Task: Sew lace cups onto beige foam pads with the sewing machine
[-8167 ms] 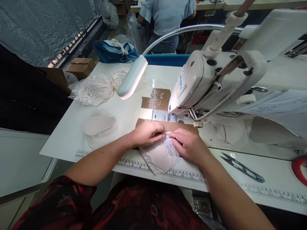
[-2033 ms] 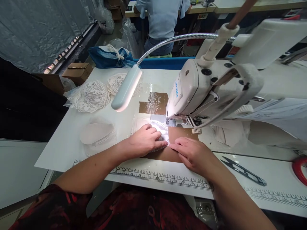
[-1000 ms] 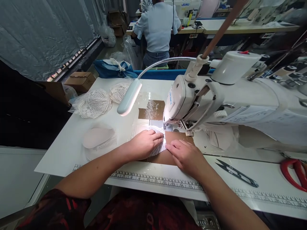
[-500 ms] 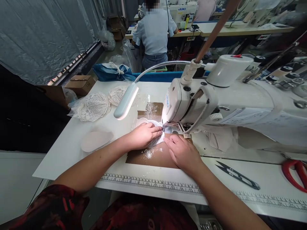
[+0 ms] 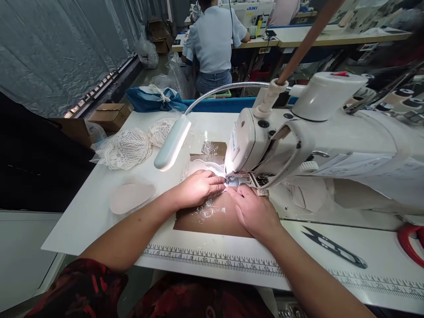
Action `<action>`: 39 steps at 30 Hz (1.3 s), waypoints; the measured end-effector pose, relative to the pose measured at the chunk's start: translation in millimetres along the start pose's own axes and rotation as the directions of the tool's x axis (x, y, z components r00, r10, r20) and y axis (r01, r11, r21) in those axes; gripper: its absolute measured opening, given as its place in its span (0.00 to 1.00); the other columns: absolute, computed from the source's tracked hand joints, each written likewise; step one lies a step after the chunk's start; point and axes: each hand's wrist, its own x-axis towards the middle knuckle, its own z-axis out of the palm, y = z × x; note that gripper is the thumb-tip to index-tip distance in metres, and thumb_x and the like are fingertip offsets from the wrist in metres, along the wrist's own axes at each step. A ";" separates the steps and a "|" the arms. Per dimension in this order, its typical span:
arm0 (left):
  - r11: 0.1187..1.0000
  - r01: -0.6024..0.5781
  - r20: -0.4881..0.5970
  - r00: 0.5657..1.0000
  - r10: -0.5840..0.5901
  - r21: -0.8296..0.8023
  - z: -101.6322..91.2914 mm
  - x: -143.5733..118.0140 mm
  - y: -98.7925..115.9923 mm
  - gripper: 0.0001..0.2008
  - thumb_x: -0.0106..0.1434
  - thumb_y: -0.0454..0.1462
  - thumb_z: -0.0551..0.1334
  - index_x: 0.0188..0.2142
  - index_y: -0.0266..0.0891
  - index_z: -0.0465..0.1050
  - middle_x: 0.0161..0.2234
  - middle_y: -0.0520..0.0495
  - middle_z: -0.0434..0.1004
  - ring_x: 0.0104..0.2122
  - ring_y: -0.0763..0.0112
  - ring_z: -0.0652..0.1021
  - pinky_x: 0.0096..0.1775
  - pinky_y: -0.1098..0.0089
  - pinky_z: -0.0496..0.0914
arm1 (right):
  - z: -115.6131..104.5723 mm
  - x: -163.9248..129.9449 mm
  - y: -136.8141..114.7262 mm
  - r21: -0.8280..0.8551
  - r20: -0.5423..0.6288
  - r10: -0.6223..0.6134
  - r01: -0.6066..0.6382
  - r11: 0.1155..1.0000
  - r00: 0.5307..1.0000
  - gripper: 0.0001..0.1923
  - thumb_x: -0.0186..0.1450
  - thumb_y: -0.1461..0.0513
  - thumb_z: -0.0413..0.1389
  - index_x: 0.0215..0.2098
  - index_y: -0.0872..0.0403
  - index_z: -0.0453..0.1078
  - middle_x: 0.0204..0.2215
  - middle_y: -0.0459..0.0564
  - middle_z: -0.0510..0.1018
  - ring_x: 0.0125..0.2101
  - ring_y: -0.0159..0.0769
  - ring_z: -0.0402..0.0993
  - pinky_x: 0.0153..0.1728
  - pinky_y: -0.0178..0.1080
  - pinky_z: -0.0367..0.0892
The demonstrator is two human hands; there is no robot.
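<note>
A white lace-edged piece of fabric point(image 5: 206, 165) lies under the needle of a white sewing machine point(image 5: 247, 141), lit brightly. My left hand point(image 5: 200, 187) rests flat on it, fingers stretched toward the presser foot and pressing the lace down. Just right of it, my right hand point(image 5: 253, 207) has its index finger and thumb side closed at the near edge of the lace, close to the needle; its other fingers curl under. The fingertips of both hands almost meet. Brown tape-like sheeting point(image 5: 212, 218) covers the table under the work.
A lamp point(image 5: 172, 142) hangs left of the machine. Lace cups point(image 5: 126, 148) and a pale oval pad point(image 5: 132, 198) lie at left. Black thread snips point(image 5: 334, 247) and red-handled scissors point(image 5: 410, 243) lie at right. A printed ruler point(image 5: 212, 260) runs along the front edge. A person point(image 5: 212, 42) sits ahead.
Less lace shows between my hands, and my right fingertips are closer to the left ones by the needle. The whole view has shifted slightly.
</note>
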 end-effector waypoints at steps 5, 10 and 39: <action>0.999 0.038 0.009 0.999 -0.038 0.014 2.1 1.4 -8.1 0.20 0.64 0.30 0.56 0.56 0.38 0.69 0.57 0.42 0.69 0.45 0.62 0.71 0.46 0.62 0.67 | 1.3 0.3 2.2 0.034 -0.042 0.017 -0.016 0.999 0.999 0.21 0.61 0.70 0.49 0.49 0.50 0.72 0.28 0.50 0.74 0.26 0.35 0.63 0.22 0.37 0.49; 0.997 0.066 0.009 0.998 -0.067 0.039 4.2 2.6 -11.2 0.21 0.63 0.30 0.56 0.56 0.37 0.68 0.54 0.41 0.72 0.43 0.61 0.70 0.43 0.62 0.66 | 2.2 -1.0 4.0 0.068 -0.032 0.031 -0.029 0.997 0.999 0.22 0.61 0.69 0.49 0.50 0.49 0.72 0.28 0.49 0.74 0.24 0.34 0.62 0.22 0.37 0.49; 0.987 0.160 0.054 0.986 -0.161 0.021 -13.0 -5.2 24.3 0.15 0.69 0.38 0.50 0.38 0.33 0.74 0.39 0.40 0.75 0.37 0.64 0.74 0.39 0.66 0.68 | -3.1 -0.8 6.8 0.312 -0.029 0.116 -0.102 0.945 0.993 0.21 0.63 0.69 0.44 0.48 0.55 0.74 0.39 0.51 0.80 0.37 0.38 0.75 0.35 0.37 0.68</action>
